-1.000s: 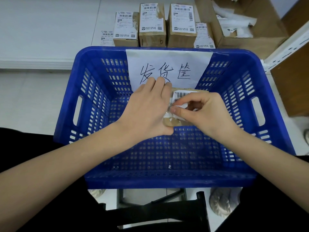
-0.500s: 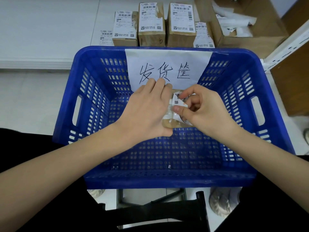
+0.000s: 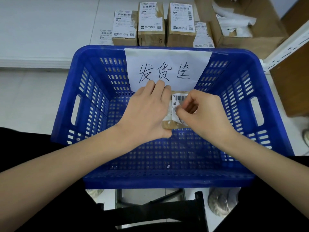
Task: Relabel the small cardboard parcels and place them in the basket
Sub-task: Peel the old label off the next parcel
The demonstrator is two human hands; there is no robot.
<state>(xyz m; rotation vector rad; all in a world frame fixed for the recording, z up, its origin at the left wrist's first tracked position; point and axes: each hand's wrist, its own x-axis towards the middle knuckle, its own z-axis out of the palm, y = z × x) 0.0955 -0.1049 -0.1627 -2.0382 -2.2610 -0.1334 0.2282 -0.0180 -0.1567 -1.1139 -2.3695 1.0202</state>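
Note:
Over the blue plastic basket [image 3: 93, 104] I hold a small cardboard parcel [image 3: 170, 124]. My left hand [image 3: 147, 111] grips the parcel from its left side, fingers over the top and thumb under the near edge. My right hand [image 3: 202, 113] pinches the white barcode label [image 3: 177, 104] on the parcel's top, which is partly lifted and creased. Most of the parcel is hidden by both hands. Several labelled small parcels [image 3: 151, 22] stand on the white table behind the basket.
A handwritten paper sign [image 3: 167, 67] hangs on the basket's far wall. A large open carton [image 3: 247, 39] with crumpled label paper sits at the back right. A white metal shelf post [image 3: 287, 46] and a brown cabinet stand to the right. A black stool [image 3: 158, 213] is below the basket.
My right hand has peeled the label further, moving its pinch slightly down and left across the parcel's top. My left hand has stayed in place on the parcel.

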